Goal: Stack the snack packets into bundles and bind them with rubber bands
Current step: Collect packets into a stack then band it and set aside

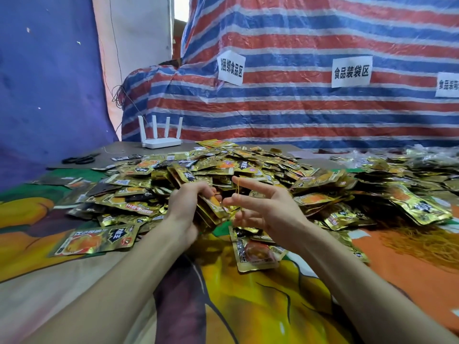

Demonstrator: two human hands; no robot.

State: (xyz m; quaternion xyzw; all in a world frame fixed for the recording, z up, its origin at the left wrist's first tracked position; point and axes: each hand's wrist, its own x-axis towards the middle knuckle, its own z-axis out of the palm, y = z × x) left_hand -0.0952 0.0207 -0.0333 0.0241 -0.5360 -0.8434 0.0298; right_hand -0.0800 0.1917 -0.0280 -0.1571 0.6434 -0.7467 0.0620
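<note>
A big heap of gold snack packets [248, 167] covers the middle of the table. My left hand [185, 207] grips a stacked bundle of packets [211, 209] upright, just above the cloth. My right hand [268, 207] is beside it with fingers spread, and a thin yellow rubber band [238, 188] is stretched between its fingers, close to the bundle's right edge. Loose packets lie near me, one at the left [92, 240] and one under my right wrist [255, 252].
A colourful printed cloth [248, 306] covers the table. A white router [161, 140] and black scissors [80, 159] sit at the far left. A striped tarp with paper signs [351, 72] rises behind the heap. More packets pile at the far right [422, 165].
</note>
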